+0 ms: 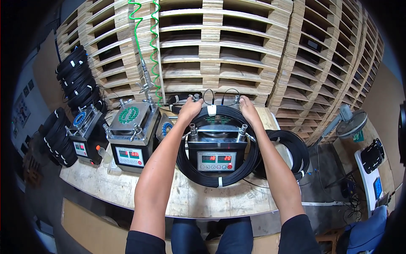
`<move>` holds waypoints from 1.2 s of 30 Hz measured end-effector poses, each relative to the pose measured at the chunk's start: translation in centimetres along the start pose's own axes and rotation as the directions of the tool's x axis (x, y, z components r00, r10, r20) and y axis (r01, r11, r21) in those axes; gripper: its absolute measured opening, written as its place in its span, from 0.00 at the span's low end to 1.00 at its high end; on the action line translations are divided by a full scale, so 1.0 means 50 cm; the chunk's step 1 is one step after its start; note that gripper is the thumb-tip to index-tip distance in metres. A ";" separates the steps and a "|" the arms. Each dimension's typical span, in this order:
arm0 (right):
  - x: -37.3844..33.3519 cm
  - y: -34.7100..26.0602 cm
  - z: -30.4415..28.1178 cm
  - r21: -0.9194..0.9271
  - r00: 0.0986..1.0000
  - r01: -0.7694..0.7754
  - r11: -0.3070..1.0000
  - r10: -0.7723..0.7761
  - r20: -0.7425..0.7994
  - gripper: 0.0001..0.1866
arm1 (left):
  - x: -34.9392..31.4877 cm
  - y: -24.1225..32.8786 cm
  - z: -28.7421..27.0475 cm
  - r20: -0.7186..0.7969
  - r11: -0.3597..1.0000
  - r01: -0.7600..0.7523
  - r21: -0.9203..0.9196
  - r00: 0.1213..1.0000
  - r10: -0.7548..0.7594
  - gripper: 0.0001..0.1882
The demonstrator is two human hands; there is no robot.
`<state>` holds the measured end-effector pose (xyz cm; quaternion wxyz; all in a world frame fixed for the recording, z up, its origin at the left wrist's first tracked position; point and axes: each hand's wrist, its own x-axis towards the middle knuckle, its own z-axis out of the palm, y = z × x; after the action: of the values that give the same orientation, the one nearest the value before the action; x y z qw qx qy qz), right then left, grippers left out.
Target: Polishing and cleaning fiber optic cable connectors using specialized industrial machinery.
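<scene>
My left hand [191,109] is closed around a metal clamp knob [196,97] at the far left corner of a polishing machine [203,146]. At the far right corner, my right hand [249,110] has its fingers closed at the matching clamp knob [237,98]. Both hands' fingertips are partly hidden. A large coil of black cable [220,181] with white ties encircles the machine's lit front panel. Its upper part crosses over the machine between my wrists, and thin cable leads with small ends rise behind it. Two near clamp posts stand inside the coil.
More black cable coils [292,146] lie to the right on the wooden bench [186,203]. Two similar machines [127,146] and a small bottle [102,153] stand left. Stacked pallets [211,46] rise behind, with green coiled air hoses [154,46]. A fan [353,122] stands right.
</scene>
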<state>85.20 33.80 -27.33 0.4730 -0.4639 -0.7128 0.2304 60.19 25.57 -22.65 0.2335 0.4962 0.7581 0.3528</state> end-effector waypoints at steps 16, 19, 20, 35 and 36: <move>-0.013 -0.037 0.002 -0.037 0.995 -0.098 0.994 0.099 0.016 0.21 | 0.003 -0.019 -0.010 0.018 0.994 -0.068 -0.085 0.997 0.070 0.48; -0.007 -0.017 0.005 -0.069 0.999 -0.015 0.998 0.013 -0.030 0.19 | -0.001 -0.013 -0.005 -0.014 0.997 -0.043 -0.059 0.999 0.042 0.46; -0.005 -0.012 0.006 -0.023 1.000 0.019 1.000 -0.019 -0.001 0.19 | -0.001 -0.015 -0.006 -0.029 0.999 -0.019 -0.039 0.999 0.017 0.45; -0.024 -0.062 -0.002 -0.089 0.991 -0.132 0.987 0.129 -0.034 0.22 | -0.016 -0.006 -0.014 -0.058 0.997 -0.036 -0.066 0.998 0.032 0.42; -0.026 -0.069 -0.005 -0.128 0.986 -0.167 0.978 0.164 -0.031 0.22 | -0.023 0.001 -0.015 -0.050 0.999 -0.022 -0.042 0.999 0.019 0.41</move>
<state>84.06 31.05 -25.19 0.4281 -0.5536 -0.6804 0.2172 60.14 24.27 -22.13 0.2212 0.4900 0.7510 0.3834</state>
